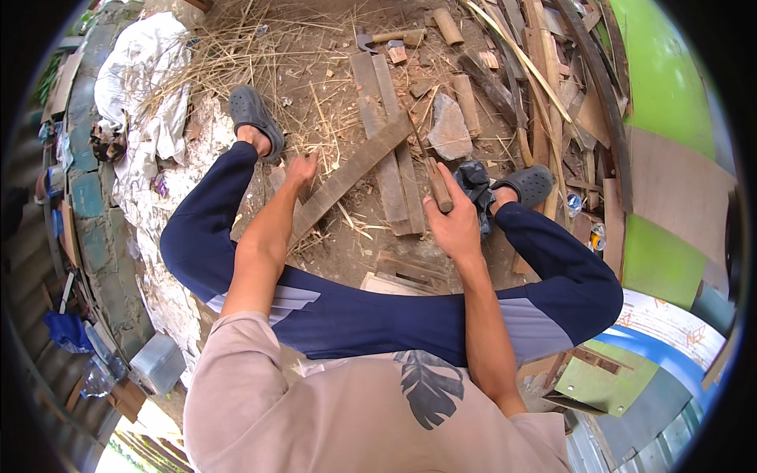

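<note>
In my right hand [457,225] is the wooden handle of a knife [437,185]; its thin dark blade points away from me, beside the far end of a plank. That plank [347,177] slants across two flat boards [381,134] on the ground, its near end between my legs. My left hand [300,169] is closed just left of the slanted plank; what its fingers hold, if anything, I cannot make out. A pale bit of wood [277,176] shows beside that wrist.
A hammer [386,37] lies beyond the boards, with a grey stone [450,128] nearer. Scrap timber [540,71] is heaped at the right, by a green panel [662,87]. Dry straw [236,59] and a white sack [146,75] lie far left. My clogs flank the boards.
</note>
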`<state>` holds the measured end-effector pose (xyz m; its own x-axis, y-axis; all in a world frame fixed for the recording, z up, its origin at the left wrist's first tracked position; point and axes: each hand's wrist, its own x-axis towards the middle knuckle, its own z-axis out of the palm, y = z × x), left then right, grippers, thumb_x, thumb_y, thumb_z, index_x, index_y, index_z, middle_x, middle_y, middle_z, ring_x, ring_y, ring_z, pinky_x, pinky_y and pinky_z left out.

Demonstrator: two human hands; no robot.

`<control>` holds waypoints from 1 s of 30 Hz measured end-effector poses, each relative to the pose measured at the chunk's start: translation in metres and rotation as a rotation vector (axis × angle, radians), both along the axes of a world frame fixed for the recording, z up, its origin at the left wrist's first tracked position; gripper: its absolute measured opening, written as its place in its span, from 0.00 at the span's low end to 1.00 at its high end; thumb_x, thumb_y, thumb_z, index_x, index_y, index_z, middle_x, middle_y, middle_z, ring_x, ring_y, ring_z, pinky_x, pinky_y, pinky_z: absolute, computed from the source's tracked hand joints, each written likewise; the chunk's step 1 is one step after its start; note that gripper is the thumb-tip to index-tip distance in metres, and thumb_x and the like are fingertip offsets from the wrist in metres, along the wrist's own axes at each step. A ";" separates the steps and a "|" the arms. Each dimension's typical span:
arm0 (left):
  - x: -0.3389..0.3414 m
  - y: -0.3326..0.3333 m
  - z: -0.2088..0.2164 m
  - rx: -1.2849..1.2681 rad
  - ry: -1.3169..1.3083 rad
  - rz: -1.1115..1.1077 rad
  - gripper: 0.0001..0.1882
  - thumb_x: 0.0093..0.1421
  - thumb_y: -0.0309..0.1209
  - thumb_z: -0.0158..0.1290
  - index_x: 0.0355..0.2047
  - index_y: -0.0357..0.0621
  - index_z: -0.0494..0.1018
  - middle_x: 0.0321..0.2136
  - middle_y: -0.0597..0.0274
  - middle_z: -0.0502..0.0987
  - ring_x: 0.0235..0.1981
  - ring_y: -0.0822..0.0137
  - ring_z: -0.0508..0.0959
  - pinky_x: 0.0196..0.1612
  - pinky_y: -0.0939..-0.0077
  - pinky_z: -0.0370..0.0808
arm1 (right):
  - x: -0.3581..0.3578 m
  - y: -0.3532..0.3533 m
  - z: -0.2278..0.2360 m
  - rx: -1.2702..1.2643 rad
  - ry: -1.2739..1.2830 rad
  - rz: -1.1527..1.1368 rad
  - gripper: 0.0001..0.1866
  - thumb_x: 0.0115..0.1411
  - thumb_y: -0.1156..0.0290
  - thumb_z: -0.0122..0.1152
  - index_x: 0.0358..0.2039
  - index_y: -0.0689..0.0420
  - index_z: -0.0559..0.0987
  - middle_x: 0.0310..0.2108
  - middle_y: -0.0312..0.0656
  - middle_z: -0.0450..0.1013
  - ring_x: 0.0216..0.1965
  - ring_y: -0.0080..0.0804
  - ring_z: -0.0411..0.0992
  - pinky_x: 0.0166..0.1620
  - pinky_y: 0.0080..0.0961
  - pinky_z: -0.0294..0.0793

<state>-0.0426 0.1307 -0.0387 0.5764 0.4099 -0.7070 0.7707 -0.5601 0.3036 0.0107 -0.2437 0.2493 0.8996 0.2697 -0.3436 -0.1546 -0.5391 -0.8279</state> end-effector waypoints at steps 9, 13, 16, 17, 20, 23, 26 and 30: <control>-0.066 0.037 -0.017 0.162 0.131 -0.022 0.42 0.58 0.42 0.59 0.70 0.54 0.53 0.70 0.41 0.45 0.64 0.39 0.64 0.66 0.54 0.63 | 0.007 0.003 -0.003 0.000 0.124 -0.063 0.30 0.58 0.75 0.60 0.63 0.60 0.69 0.52 0.54 0.76 0.52 0.36 0.76 0.56 0.27 0.70; -0.062 0.029 -0.003 0.083 0.069 -0.103 0.38 0.56 0.36 0.60 0.66 0.54 0.58 0.67 0.42 0.53 0.61 0.39 0.68 0.61 0.53 0.70 | 0.006 0.013 -0.001 -0.003 0.154 -0.104 0.30 0.58 0.76 0.59 0.63 0.61 0.69 0.52 0.54 0.76 0.52 0.36 0.75 0.56 0.27 0.70; -0.060 0.014 0.009 0.091 0.170 -0.083 0.40 0.55 0.35 0.60 0.66 0.51 0.57 0.66 0.40 0.53 0.61 0.37 0.68 0.61 0.54 0.70 | 0.008 0.018 -0.003 -0.024 0.131 -0.082 0.30 0.58 0.76 0.60 0.62 0.61 0.69 0.51 0.54 0.77 0.52 0.36 0.75 0.56 0.27 0.70; -0.064 0.013 0.009 0.095 0.171 -0.056 0.40 0.54 0.34 0.60 0.66 0.49 0.56 0.66 0.39 0.53 0.60 0.37 0.68 0.61 0.54 0.70 | 0.008 0.018 -0.006 -0.033 0.114 -0.067 0.30 0.58 0.76 0.59 0.62 0.61 0.69 0.51 0.54 0.77 0.52 0.36 0.75 0.56 0.27 0.70; -0.073 0.012 0.005 0.118 0.197 -0.004 0.40 0.53 0.32 0.59 0.66 0.45 0.55 0.66 0.35 0.52 0.61 0.36 0.68 0.61 0.55 0.70 | 0.008 0.015 -0.013 -0.046 0.078 -0.028 0.29 0.58 0.76 0.59 0.62 0.60 0.70 0.51 0.55 0.77 0.52 0.37 0.76 0.56 0.27 0.70; -0.086 0.007 0.002 0.122 0.316 -0.011 0.42 0.53 0.33 0.59 0.66 0.44 0.54 0.67 0.35 0.51 0.62 0.38 0.67 0.62 0.56 0.69 | 0.010 0.014 -0.013 -0.052 0.080 -0.026 0.29 0.58 0.75 0.60 0.62 0.58 0.70 0.50 0.55 0.77 0.50 0.39 0.77 0.54 0.28 0.72; -0.088 0.002 0.002 0.136 0.495 0.000 0.43 0.55 0.40 0.60 0.68 0.47 0.54 0.68 0.39 0.51 0.62 0.40 0.67 0.63 0.55 0.69 | 0.009 0.018 -0.008 -0.111 0.095 -0.020 0.30 0.58 0.74 0.60 0.62 0.57 0.70 0.48 0.57 0.78 0.48 0.42 0.78 0.52 0.29 0.73; -0.046 -0.043 0.045 0.281 0.340 -0.177 0.45 0.58 0.59 0.53 0.68 0.44 0.57 0.66 0.43 0.58 0.62 0.42 0.68 0.63 0.53 0.68 | 0.003 0.017 -0.005 -0.155 -0.081 0.053 0.30 0.57 0.73 0.60 0.62 0.56 0.70 0.47 0.59 0.77 0.48 0.49 0.78 0.50 0.32 0.74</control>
